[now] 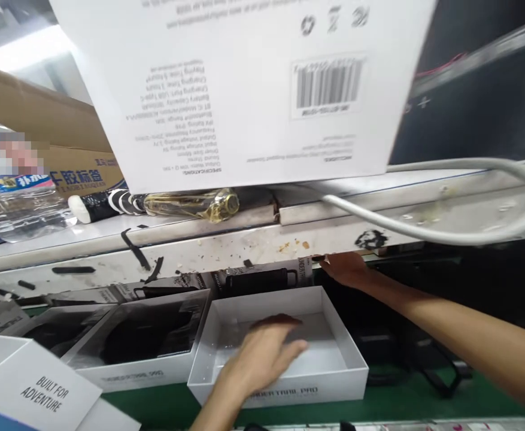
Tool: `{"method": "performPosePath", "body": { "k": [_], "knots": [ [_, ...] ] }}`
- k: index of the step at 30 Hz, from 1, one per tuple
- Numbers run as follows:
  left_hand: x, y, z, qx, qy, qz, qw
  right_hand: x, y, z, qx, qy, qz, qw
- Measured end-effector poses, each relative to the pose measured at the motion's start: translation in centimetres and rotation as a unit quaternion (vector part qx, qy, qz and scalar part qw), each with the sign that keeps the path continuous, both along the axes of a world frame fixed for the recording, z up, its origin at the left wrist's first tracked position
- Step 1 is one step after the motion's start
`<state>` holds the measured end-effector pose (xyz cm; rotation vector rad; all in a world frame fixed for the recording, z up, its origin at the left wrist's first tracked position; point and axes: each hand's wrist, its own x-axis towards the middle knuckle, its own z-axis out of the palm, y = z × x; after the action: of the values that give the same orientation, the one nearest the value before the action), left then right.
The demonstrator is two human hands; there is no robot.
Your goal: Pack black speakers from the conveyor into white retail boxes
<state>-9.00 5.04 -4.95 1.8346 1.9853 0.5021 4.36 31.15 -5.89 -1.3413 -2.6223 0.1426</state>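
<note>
My left hand (266, 353) is loosely open over the white box (343, 383) on the green desk (163, 408); my right (345, 269) reaches under the shelf (217, 250), grip unclear.

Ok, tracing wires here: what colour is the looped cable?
The looped cable is pale grey, clearest in the head view.

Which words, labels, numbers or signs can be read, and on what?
"BUILT FOR ADVENTURE": slanted white box, lower left.
"SPECIFICATIONS:", "INCLUDES:", upside down: large white box.
"THUNDERTRAIL PRO", blurred: white box with black contents.
"...DER TRAIL PRO", partly hidden: open white box beneath left hand.
"干胶标签": brown cardboard carton.
"补水": clear plastic bottle.
Barcode digits, other print: too small or blurred.
</note>
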Motion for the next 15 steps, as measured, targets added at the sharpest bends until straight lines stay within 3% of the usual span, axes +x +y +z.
{"method": "performPosePath", "body": {
  "k": [2, 5, 11, 15],
  "knots": [
    [-1.4, -0.6, 0.4, 0.026, 0.064, 0.074, 0.995, 2.5, -0.9, -0.9, -0.022, -0.015, -0.016, 1.0],
    [-2.7, -0.9, 0.0, 0.043, 0.186, 0.129, 0.973, 4.6, -2.9, -2.7, -0.086, -0.029, -0.033, 0.995],
    [-3.5, -2.0, -1.9, -0.02, 0.347, 0.237, 0.907, 2.8, -5.7, -3.7, -0.108, -0.005, -0.066, 0.992],
    [-3.5, -3.6, -2.8, -0.055, 0.366, 0.3, 0.879, 2.4, -5.9, -2.9, -0.169, 0.075, -0.101, 0.978]
  ]
}}
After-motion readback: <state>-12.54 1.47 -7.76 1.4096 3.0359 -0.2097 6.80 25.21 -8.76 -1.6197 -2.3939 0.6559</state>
